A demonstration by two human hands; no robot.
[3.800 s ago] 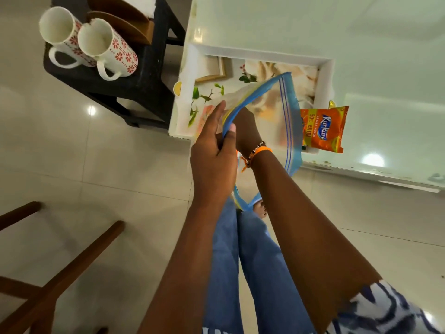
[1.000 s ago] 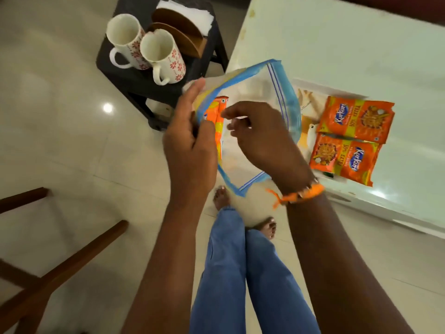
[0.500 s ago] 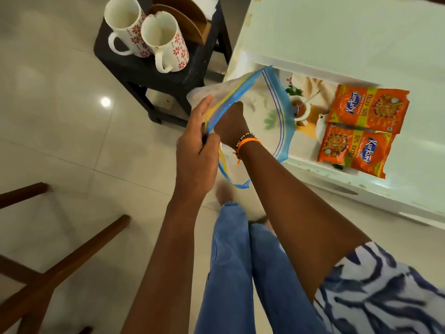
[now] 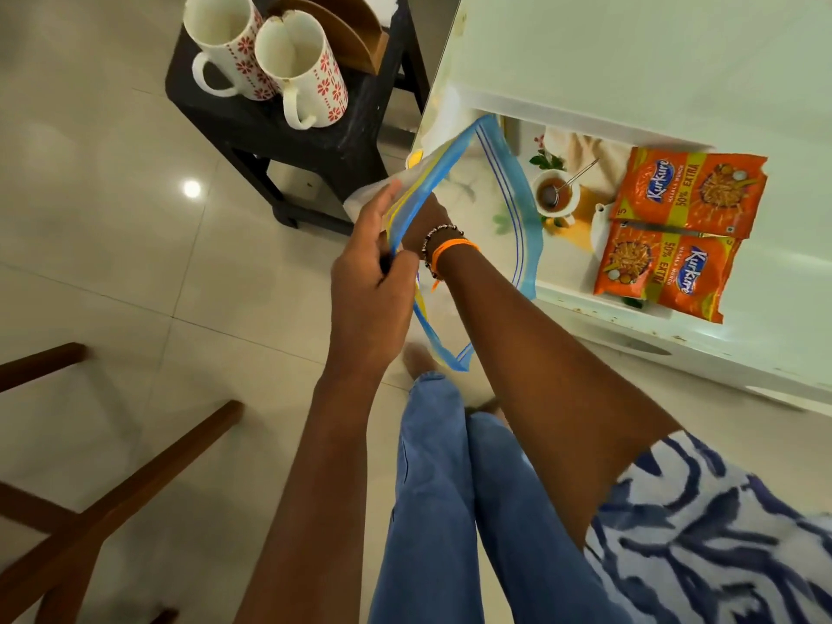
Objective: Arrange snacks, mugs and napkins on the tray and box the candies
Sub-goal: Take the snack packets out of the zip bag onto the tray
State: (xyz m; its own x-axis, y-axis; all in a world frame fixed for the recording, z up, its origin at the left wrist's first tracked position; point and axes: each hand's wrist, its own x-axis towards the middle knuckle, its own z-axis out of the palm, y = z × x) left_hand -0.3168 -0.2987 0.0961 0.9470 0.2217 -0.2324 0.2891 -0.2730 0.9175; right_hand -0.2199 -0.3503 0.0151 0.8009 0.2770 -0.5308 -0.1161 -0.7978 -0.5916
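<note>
Head view: right hand went back inside the zip bag.

The right hand is inside the zip bag past the wrist, so its fingers and whatever they hold cannot be made out through the plastic. The left hand covers the bag's near rim where it grips, and the bag hides part of the tray. The napkin holder behind the two mugs is cut off by the top edge.
</note>
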